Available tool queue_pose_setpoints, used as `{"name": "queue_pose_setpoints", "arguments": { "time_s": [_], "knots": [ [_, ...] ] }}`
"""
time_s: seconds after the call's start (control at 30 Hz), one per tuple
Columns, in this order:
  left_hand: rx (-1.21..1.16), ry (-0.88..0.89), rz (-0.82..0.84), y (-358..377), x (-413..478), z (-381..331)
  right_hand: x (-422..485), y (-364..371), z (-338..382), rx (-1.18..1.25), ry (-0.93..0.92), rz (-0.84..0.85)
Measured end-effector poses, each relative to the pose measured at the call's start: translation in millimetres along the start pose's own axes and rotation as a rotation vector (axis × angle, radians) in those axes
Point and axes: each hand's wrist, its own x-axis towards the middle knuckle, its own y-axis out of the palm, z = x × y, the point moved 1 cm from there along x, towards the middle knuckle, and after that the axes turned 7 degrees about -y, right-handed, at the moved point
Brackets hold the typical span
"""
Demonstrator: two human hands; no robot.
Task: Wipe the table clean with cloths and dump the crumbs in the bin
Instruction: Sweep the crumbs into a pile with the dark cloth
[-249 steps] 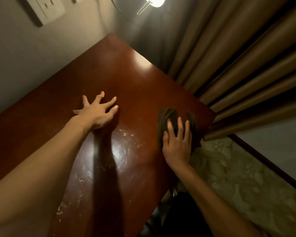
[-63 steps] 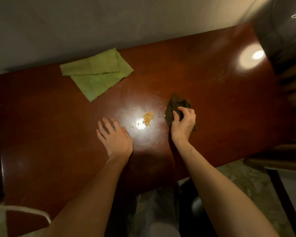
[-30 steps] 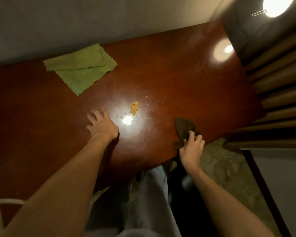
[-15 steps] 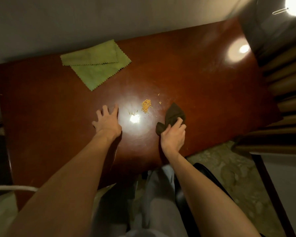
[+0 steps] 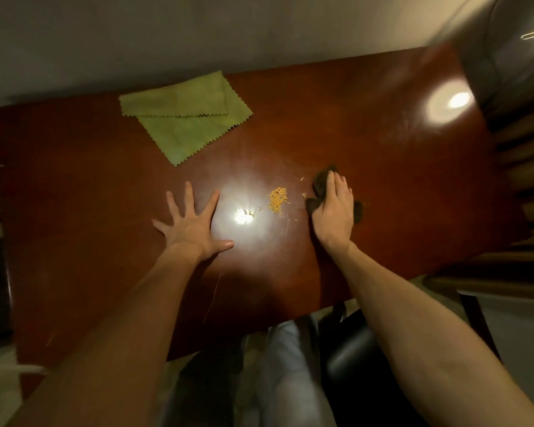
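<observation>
The left hand (image 5: 195, 224) lies palm-down on the wooden table (image 5: 383, 155), fingers straight and spread, holding nothing. The right hand (image 5: 333, 208) presses a dark cloth (image 5: 320, 184) flat, fingers extended and together. The crumb pile (image 5: 277, 200) lies between the hands, near the dark cloth. A folded green cloth (image 5: 185, 118) rests at the far edge.

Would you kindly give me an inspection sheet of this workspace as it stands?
Surface: glossy brown table.
Job's things: crumbs piled mid-table, a few strays around; dark cloth right of them; folded green cloth near the far edge.
Clutter: nothing seen.
Grips: left hand flat on table, fingers spread; right hand pressing dark cloth.
Cables: nothing seen.
Surroundings: wall behind, curtain at right.
</observation>
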Motion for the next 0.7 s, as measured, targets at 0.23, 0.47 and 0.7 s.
{"name": "queue_pose_setpoints", "arguments": {
  "time_s": [0.23,0.47,0.7],
  "knots": [
    [0.049,-0.008,0.104,-6.0,1.5,-0.2,22.4,12.0,12.4,-0.022,-0.509,0.278],
    [0.003,0.011,0.082,2.8,1.0,2.1,21.9,25.2,29.8,-0.048,-0.538,0.201],
    [0.064,-0.039,0.156,-3.1,5.0,-4.2,38.6,21.6,30.0,-0.046,-0.567,0.126]
  ]
}}
